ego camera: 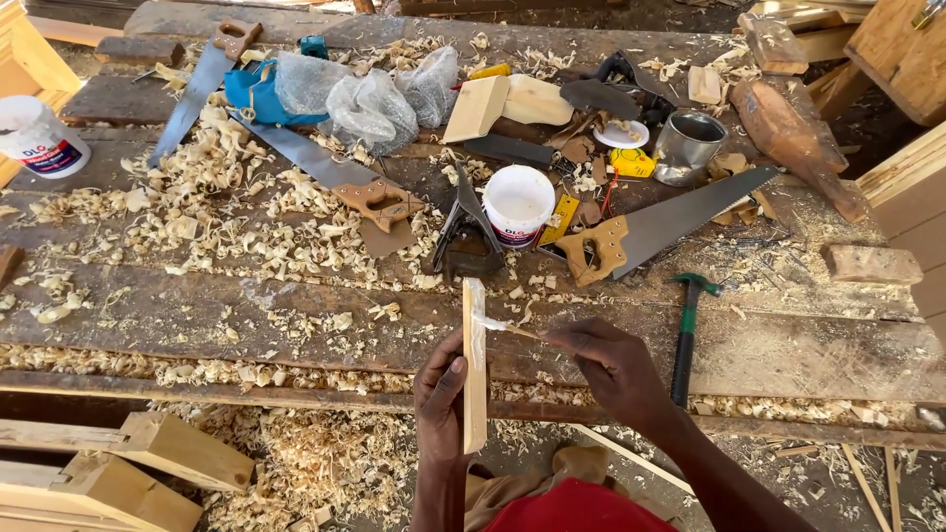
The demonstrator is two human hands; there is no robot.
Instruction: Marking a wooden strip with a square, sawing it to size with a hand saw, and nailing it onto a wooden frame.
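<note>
My left hand grips a narrow pale wooden strip, held upright on edge over the front of the workbench. White glue coats the strip's upper edge. My right hand pinches a thin small stick whose tip touches the glue on the strip. An open white glue tub stands on the bench beyond the strip.
The plank workbench is strewn with wood shavings. On it lie handsaws, a green-handled hammer, a metal can, a black clamp tool, plastic bags and wood blocks. Timber offcuts sit lower left.
</note>
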